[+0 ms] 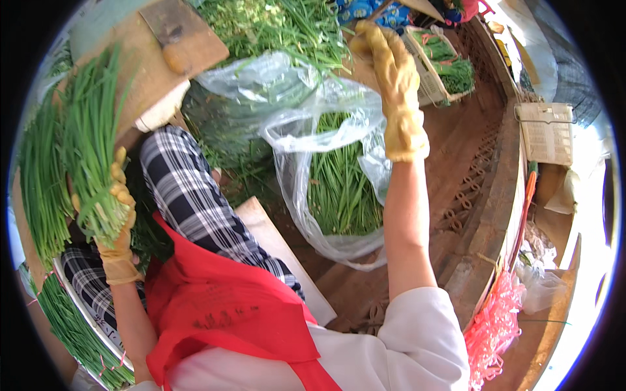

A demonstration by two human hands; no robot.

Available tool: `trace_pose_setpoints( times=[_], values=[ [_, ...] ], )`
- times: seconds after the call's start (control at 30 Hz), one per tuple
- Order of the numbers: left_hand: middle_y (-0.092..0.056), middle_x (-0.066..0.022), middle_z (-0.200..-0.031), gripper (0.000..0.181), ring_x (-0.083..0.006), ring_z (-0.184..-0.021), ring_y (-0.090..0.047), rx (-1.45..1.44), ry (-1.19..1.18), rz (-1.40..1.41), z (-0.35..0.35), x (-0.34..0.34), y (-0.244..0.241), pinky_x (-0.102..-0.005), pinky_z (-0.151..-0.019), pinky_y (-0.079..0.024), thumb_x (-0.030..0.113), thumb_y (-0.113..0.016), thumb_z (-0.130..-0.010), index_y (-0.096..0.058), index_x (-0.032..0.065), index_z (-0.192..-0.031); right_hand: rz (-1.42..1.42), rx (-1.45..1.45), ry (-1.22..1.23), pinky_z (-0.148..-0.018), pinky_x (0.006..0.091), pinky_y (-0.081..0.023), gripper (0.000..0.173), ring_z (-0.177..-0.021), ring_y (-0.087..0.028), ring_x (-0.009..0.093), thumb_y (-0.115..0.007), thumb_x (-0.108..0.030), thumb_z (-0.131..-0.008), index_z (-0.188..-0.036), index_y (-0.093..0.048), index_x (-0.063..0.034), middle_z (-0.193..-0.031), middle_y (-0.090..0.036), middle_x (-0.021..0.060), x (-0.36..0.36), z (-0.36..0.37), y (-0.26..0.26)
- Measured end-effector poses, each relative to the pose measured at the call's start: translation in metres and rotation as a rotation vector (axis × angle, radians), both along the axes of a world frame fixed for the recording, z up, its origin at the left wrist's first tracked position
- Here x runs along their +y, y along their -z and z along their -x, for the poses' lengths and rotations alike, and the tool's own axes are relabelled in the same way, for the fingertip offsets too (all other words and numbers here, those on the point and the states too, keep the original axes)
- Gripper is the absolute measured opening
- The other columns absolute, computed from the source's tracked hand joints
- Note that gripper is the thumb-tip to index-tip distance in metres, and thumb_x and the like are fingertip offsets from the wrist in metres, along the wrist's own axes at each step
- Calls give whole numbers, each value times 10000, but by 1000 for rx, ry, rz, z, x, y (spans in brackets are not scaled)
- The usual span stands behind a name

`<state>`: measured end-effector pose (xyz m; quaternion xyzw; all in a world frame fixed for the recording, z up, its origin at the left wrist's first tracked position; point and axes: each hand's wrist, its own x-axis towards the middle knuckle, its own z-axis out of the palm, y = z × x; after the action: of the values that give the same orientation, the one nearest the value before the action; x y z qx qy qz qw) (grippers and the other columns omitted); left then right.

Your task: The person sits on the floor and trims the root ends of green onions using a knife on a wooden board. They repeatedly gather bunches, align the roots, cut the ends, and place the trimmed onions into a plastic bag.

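Observation:
My left hand point(120, 195), in a yellow rubber glove, grips a bunch of green Chinese chives point(95, 146) near its pale cut ends. More long chives point(41, 181) lie just left of that bunch. My right hand point(391, 63), gloved alike, reaches out past a clear plastic bag point(293, 141); whether its fingers hold anything cannot be told. Inside the open bag are loose green chives point(342, 190). A wide cleaver-like blade with a wooden handle point(178, 58) rests on the board at the upper left. A heap of leafy trimmings point(274, 24) lies beyond the bag.
A crate point(425, 73) holds tied green bunches at the upper right, near a person's blue patterned clothing point(374, 12). Another pale plastic crate point(547, 134) stands right of the wooden ledge point(494, 210). Pink plastic strips point(496, 327) hang lower right. Tied chives point(73, 332) fill a container lower left.

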<state>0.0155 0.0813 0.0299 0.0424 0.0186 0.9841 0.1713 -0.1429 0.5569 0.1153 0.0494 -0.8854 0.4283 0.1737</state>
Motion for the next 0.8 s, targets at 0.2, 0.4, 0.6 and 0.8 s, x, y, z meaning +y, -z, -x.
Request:
trace_pose_setpoints(
  times=[0.2, 0.4, 0.6, 0.8],
  values=[
    [-465, -231, -1368, 1102, -284, -1072, -556, -22, 47, 91, 7, -15, 11, -440, -1000, -438, 170, -742, -812, 68, 0, -1540, -419, -804, 138, -678, 366, -511, 302, -705, -675, 222, -535, -338, -909, -955, -676, -75, -694, -670, 98, 105, -156, 169],
    [-483, -202, -1288, 1105, -276, -1050, -561, -19, 60, 114, 8, -20, 10, -427, -954, -455, 153, -726, -797, 78, 2, -1540, -383, -1089, 619, -823, 433, -510, 373, -906, -681, 352, -585, -351, -910, -1035, -620, -1, -950, -704, 202, 136, -241, 243],
    [-490, -162, -1244, 1060, -218, -950, -547, -71, 27, 89, 6, -18, 10, -369, -887, -457, 167, -697, -815, 53, -2, -1545, -561, -1021, 621, -782, 448, -498, 381, -864, -676, 363, -623, -363, -880, -1052, -619, -24, -885, -704, 188, 151, -284, 268],
    [-478, -109, -1192, 1056, -159, -871, -504, -93, 18, 164, 8, -22, 11, -332, -840, -435, 160, -687, -814, 55, 7, -1549, -459, -1022, 476, -719, 400, -515, 282, -820, -682, 318, -657, -314, -863, -983, -652, -60, -871, -706, 140, 148, -293, 278]
  ],
)
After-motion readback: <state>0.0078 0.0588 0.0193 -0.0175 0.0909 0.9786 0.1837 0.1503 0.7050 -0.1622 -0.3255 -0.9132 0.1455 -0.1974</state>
